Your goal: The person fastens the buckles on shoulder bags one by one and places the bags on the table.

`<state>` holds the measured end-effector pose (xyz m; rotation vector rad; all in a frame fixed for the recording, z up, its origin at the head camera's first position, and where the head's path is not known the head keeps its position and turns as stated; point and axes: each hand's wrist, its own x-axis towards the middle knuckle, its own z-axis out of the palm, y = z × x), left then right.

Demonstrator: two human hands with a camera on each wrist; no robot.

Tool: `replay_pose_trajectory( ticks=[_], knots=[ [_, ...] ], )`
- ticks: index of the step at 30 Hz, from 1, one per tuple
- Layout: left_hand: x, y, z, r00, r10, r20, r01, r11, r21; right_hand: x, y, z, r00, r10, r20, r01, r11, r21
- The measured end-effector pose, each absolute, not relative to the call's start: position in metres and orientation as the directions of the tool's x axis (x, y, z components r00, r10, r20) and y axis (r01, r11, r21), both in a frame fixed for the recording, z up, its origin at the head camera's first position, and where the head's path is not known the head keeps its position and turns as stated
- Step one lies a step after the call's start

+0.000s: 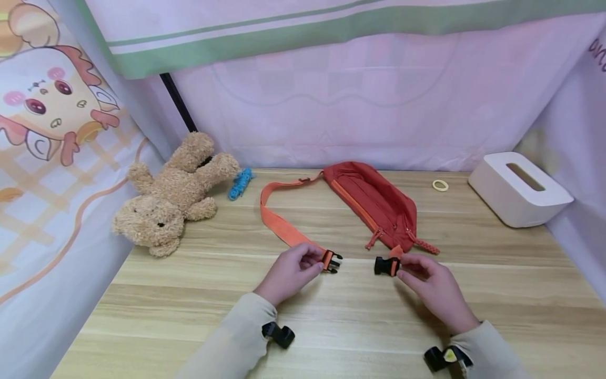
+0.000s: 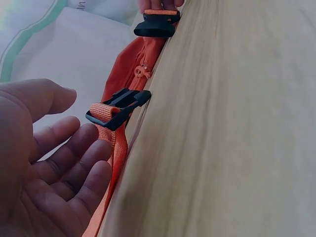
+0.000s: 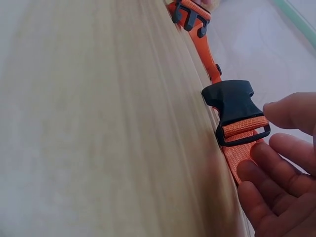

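A red waist bag (image 1: 371, 202) lies on the table, its orange strap (image 1: 279, 223) looping left. At the strap's end is the black pronged half of a side-release buckle (image 2: 121, 106), prongs pointing right. My left hand (image 1: 293, 271) is right beside it, thumb and fingers spread apart in the left wrist view. Facing it across a gap lies the black socket half (image 3: 234, 108), on a short orange strap from the bag's lower end. My right hand (image 1: 435, 287) is at the socket's strap end, with loose fingers by the webbing and the thumb near the frame.
A light brown teddy bear (image 1: 175, 189) lies at the left, next to a blue bundle of cord (image 1: 240, 183). At the back right are a pale yellow ring (image 1: 440, 185) and a white tissue box (image 1: 518, 197). Fabric curtains (image 1: 341, 105) enclose the table.
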<state>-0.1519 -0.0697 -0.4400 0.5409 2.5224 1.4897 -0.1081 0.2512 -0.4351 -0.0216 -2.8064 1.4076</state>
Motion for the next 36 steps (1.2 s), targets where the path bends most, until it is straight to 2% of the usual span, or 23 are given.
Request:
replay_pose_trajectory(
  ticks=[11, 19, 36],
  knots=[
    [-0.156, -0.063, -0.444, -0.938, 0.347, 0.003, 0.171, 0.454, 0.875, -0.113, 0.251, -0.441, -1.000, 0.022, 0.004, 0.009, 0.578, -0.816],
    [-0.158, -0.059, -0.445, -0.948, 0.318, -0.030, 0.136, 0.487, 0.863, -0.117, 0.249, -0.443, -1.000, 0.023, 0.021, -0.003, 0.614, -0.790],
    [-0.161, -0.052, -0.446, -0.955, 0.293, -0.050, 0.111, 0.509, 0.854, -0.121, 0.248, -0.449, -0.999, 0.037, 0.009, 0.015, 0.591, -0.806]
  ],
)
